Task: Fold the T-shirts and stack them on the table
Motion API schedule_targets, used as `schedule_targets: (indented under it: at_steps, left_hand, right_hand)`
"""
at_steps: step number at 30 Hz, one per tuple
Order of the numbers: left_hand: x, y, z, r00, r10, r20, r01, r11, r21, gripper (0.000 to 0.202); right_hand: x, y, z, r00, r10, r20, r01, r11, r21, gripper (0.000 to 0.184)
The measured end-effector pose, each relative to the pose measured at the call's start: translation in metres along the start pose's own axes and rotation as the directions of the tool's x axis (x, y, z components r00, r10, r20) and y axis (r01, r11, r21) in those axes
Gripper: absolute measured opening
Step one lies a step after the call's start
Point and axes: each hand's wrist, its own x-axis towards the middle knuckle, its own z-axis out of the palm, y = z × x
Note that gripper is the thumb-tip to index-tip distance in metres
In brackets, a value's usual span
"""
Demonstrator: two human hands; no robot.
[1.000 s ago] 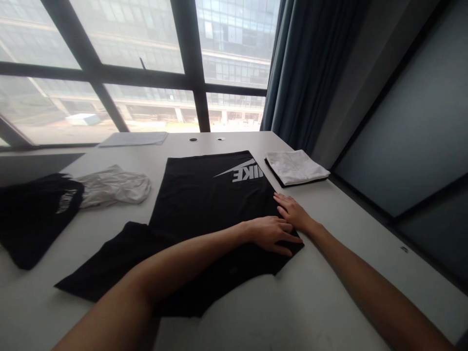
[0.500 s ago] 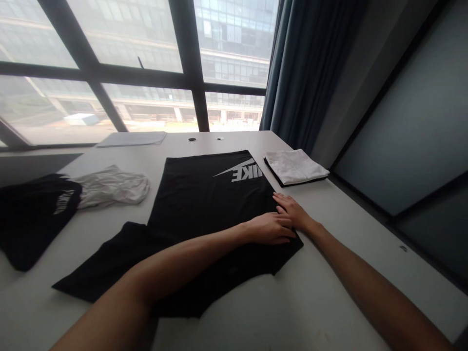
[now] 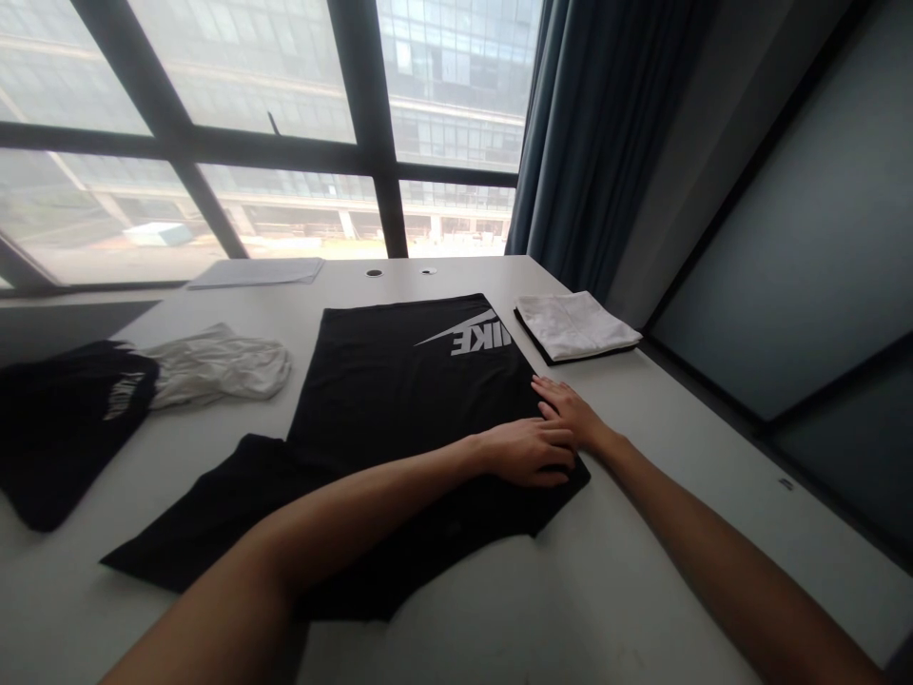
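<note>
One black shirt (image 3: 399, 381) lies on the white table (image 3: 685, 428). Our right hand (image 3: 574, 416) lies loose and flat on the shirt's edge, and our left hand (image 3: 528, 451) touches it, curled, but we cannot tell if it pinches.

Head-worn view, facing window (image 3: 456, 86), tilted down

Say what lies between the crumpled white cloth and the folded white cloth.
The black shirt, with table showing on either side, in the head view.

Left hand (image 3: 524, 451), right hand (image 3: 574, 413) and forearms (image 3: 371, 509) are bare.
</note>
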Motion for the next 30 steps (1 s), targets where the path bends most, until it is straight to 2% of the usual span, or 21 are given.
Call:
schedule_targets:
  at_steps: [4,11,22,30]
  left_hand:
    - [0.0012,0.0027,-0.0015,0.999,0.012,0.046,-0.011,1.000,-0.023,0.034]
    - [0.0001,0.0001,-0.0017,0.998,0.034,0.050,-0.031,0.998,-0.055,0.034]
    - [0.0008,0.0023,-0.0007,0.995,0.045,0.087,-0.048,0.998,0.027,0.041]
    - [-0.0003,0.0038,-0.0006,0.998,0.037,0.053,-0.037,0.999,0.001,0.043]
  right_hand:
    - [-0.0003,-0.0017,-0.0020,1.000,0.004,0.013,-0.004,1.000,-0.006,0.053]
    - [-0.0009,-0.0042,-0.0036,1.000,0.017,0.022,-0.017,1.000,-0.011,0.053]
    - [0.0002,0.0005,0.0003,1.000,0.005,0.002,-0.005,1.000,-0.012,0.052]
    - [0.0001,-0.0007,-0.0005,1.000,-0.002,-0.001,0.002,1.000,-0.002,0.052]
